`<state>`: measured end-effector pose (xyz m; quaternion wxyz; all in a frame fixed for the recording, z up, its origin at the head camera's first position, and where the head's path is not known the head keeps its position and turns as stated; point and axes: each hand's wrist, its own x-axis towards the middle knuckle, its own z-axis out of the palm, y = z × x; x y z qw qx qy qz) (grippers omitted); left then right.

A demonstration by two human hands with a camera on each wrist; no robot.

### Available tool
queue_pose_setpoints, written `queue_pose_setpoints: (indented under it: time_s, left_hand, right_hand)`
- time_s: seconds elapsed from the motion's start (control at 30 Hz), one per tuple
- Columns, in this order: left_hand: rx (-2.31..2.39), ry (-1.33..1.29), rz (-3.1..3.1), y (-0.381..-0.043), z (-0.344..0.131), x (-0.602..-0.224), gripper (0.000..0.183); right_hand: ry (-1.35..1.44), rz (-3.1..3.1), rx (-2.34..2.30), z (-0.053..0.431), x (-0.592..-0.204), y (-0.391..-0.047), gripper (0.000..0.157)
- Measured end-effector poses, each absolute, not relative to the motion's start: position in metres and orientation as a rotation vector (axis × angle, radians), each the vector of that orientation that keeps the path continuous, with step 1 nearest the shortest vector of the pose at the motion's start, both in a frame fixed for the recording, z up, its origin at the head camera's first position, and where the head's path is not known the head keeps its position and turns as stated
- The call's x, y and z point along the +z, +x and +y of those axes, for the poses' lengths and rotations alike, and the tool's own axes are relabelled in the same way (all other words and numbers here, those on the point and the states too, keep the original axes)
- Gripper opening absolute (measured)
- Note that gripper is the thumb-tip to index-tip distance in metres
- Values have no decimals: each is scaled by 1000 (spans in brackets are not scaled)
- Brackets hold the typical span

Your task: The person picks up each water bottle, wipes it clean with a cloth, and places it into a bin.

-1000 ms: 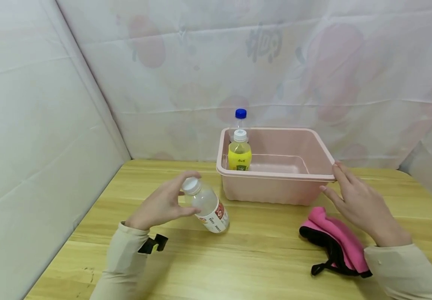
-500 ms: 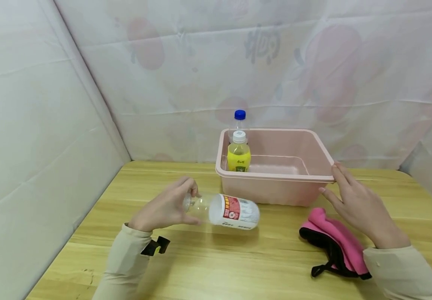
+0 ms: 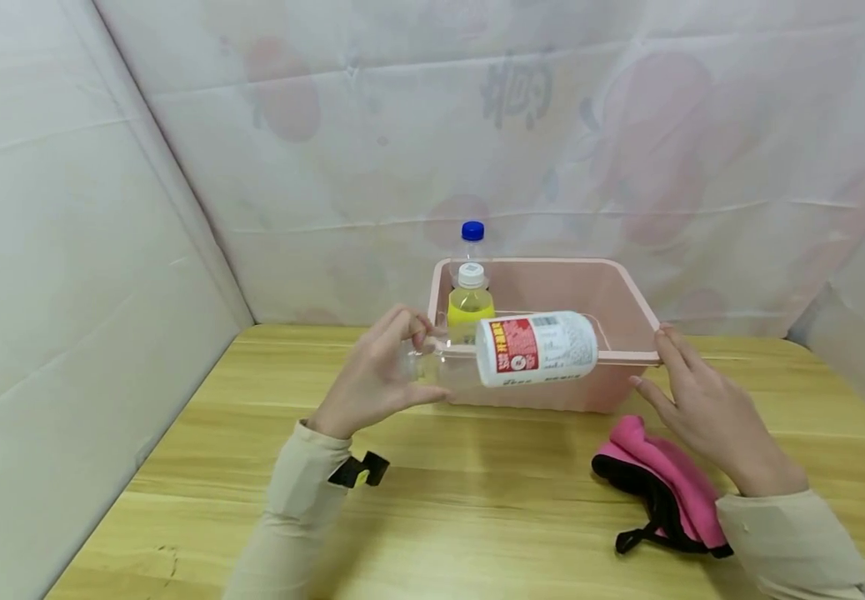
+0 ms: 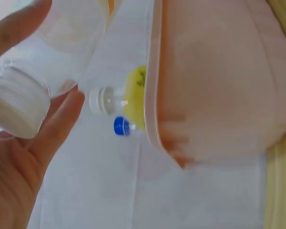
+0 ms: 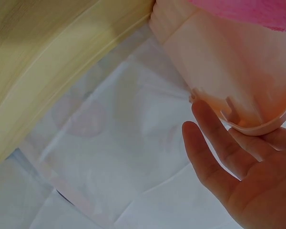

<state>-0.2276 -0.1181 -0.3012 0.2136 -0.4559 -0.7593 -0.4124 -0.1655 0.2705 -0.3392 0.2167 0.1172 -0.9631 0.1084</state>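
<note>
My left hand grips a clear plastic bottle with a white and red label by its neck end. The bottle lies sideways in the air before the front rim of a pink plastic bin, its base pointing right. Its white cap shows beside the palm in the left wrist view. At the bin's front right corner, my right hand touches the rim, fingers extended. Inside the bin's left end stand a yellow-labelled bottle with a white cap and a clear bottle with a blue cap.
A pink and black folded cloth item with a black loop lies on the wooden table before the bin, near the right wrist. White printed fabric hangs behind the table and along its sides.
The bottle in my left hand has tipped from near upright to sideways, then risen up and right from the table to the bin's front. My right hand stays at the bin's corner.
</note>
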Motion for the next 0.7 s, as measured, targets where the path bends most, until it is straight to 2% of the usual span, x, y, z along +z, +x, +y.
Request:
queue_pose_setpoints:
  time_s: [0.43,0.7]
  left_hand:
    - [-843,-1231,-2099,-256,-56,-273,59]
    - [-695,-1251,-2223,-268,-32,-256,56]
  right_hand:
    - [303,-2694,308,272,-337,-167,70]
    - [304,-2679,318,273,-338,-167,69]
